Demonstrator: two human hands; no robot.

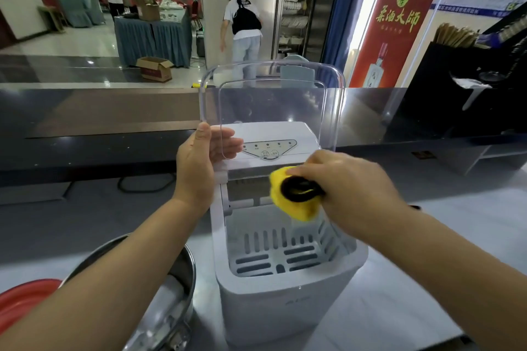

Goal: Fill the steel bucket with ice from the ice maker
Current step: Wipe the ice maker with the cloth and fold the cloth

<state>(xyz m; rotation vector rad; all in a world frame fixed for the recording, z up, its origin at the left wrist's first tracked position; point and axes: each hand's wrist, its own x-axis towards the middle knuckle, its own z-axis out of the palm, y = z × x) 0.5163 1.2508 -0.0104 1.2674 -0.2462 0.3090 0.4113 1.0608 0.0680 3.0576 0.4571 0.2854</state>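
Note:
A white ice maker (285,302) stands on the counter in front of me, its clear plastic lid (271,105) raised upright. My left hand (199,162) grips the lid's left edge and holds it up. My right hand (339,182) is closed on a yellow scoop with a black handle (296,199), held just over the open top at the right. The slotted white basket (285,253) inside shows no ice that I can make out. The steel bucket (176,288) sits at the lower left, partly hidden by my left forearm.
A red round thing (22,296) lies at the bottom left beside the bucket. A dark raised bar ledge (99,151) runs behind the ice maker. Beyond it are a hall with tables, two people, a steel cabinet (285,8) and a red banner (399,17).

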